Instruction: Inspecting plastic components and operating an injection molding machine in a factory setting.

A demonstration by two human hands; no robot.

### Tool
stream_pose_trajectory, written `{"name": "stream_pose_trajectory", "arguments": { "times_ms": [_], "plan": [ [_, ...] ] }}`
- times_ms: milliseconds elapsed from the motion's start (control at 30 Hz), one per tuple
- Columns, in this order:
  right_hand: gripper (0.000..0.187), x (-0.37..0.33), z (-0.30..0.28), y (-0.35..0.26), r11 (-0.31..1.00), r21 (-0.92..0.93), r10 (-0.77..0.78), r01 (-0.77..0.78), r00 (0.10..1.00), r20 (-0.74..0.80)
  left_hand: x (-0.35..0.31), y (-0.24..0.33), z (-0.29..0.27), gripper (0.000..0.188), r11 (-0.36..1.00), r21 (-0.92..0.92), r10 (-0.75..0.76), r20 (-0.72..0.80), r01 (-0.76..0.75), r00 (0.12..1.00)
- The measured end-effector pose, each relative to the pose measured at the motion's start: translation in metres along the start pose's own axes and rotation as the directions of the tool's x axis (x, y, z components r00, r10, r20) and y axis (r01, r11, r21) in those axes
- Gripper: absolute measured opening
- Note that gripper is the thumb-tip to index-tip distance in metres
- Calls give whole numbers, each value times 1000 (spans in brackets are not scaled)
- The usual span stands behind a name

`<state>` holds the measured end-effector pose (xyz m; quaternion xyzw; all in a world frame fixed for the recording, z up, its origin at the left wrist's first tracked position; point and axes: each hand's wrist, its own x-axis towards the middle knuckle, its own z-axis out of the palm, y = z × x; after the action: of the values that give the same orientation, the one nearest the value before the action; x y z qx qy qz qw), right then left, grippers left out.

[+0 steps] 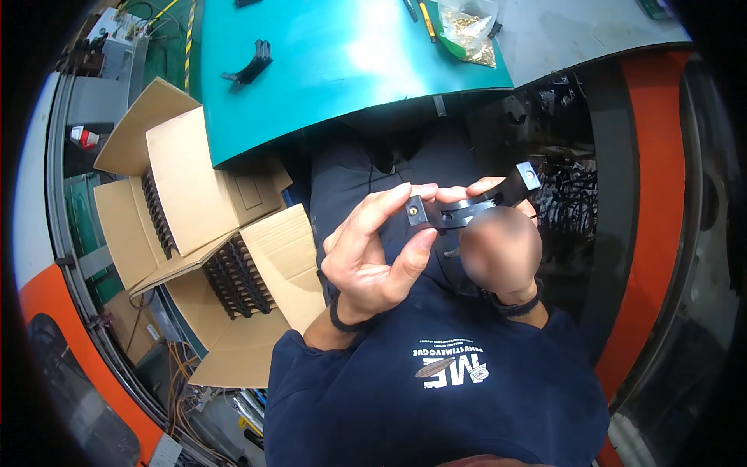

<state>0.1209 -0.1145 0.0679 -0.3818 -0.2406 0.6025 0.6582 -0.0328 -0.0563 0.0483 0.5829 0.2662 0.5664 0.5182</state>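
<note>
Between my two hands, in front of my chest, is a black curved plastic part (464,212) with a block at each end and a brass-coloured insert in each block. My left hand (372,261) pinches its left end between thumb and fingers. My right hand (502,253) grips the part toward its right end, with fingertips along the far edge; a blurred patch hides much of that hand. A similar black part (255,64) lies on the teal tabletop (327,70) ahead. Farther right on the table sits a clear bag of small brass-coloured pieces (471,33).
Open cardboard boxes (191,175) stand at my left, with black parts (238,279) packed in rows inside. A yellow marker (427,22) lies beside the bag. At the right are dark shiny pieces (564,167) and an orange machine frame (657,163).
</note>
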Motion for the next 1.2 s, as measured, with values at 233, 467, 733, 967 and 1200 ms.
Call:
{"name": "stream_pose_trajectory", "arguments": {
  "times_ms": [233, 467, 733, 967, 1200],
  "plan": [
    [31, 1, 2, 1, 999, 22, -24, 23, 999, 42, -2, 2, -6, 47, 996, 13, 87, 104, -89, 991],
    [35, 0, 1, 0, 1000, -10, -29, 29, 998, 58, 4, 2, -2, 43, 982, 30, 184, 41, -185, 982],
    [37, 20, -14, -3, 988, -117, -94, 98, 995, 43, 6, 2, 2, 34, 929, 169, 325, 53, -329, 944],
    [35, 26, -15, -8, 983, -144, -105, 112, 993, 57, 3, 1, 4, 36, 922, 191, 329, 69, -336, 942],
    [34, 28, -15, -9, 977, -161, -129, 139, 989, 69, 5, -1, 5, 35, 920, 196, 335, 60, -340, 940]
  ]
}}
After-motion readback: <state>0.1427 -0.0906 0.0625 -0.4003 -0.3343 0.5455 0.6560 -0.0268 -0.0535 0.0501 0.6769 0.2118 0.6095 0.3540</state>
